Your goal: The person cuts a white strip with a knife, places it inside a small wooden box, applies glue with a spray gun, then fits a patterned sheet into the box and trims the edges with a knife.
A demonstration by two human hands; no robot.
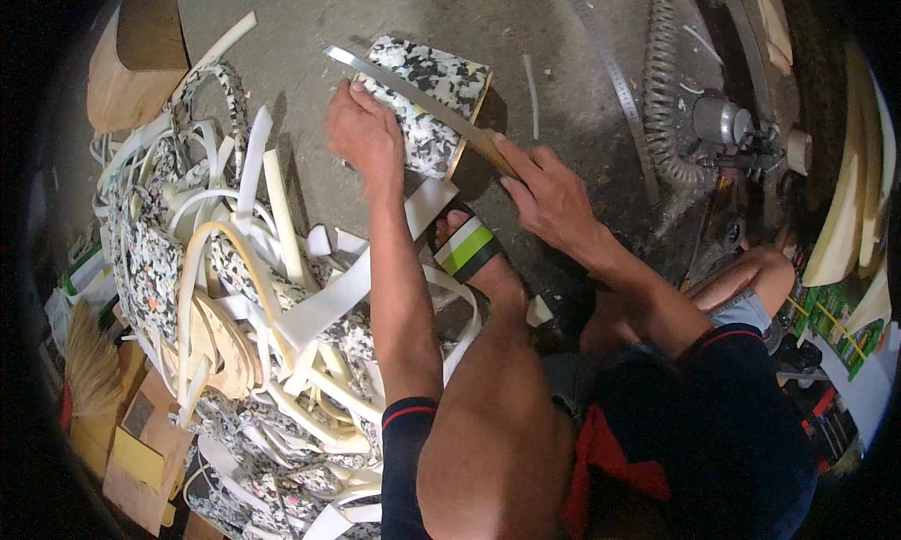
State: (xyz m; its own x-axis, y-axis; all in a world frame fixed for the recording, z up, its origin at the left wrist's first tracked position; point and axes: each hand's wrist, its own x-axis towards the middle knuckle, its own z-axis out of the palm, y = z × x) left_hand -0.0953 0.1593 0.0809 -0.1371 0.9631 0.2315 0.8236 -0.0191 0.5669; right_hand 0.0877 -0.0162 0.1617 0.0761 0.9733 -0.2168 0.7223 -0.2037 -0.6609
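A long straight-bladed knife (413, 91) lies slantwise over a speckled black-and-white foam block (435, 146), its tip reaching past the block's upper left edge. My right hand (554, 197) is closed around the knife's wooden handle, to the right of the block. At the block's left edge, my left hand (366, 132) has its fingers curled and closed on the foam, just under the blade. A thin tan layer shows along the block's right side. Part of the block's left side is hidden by my left hand.
A large heap of white and speckled foam offcuts (235, 249) fills the left. Near my foot in a striped sandal (469, 247) lies a white strip (328, 305). A curved wooden piece (136, 66) stands far left. A coiled hose (663, 80) and metal machine (727, 122) are at right.
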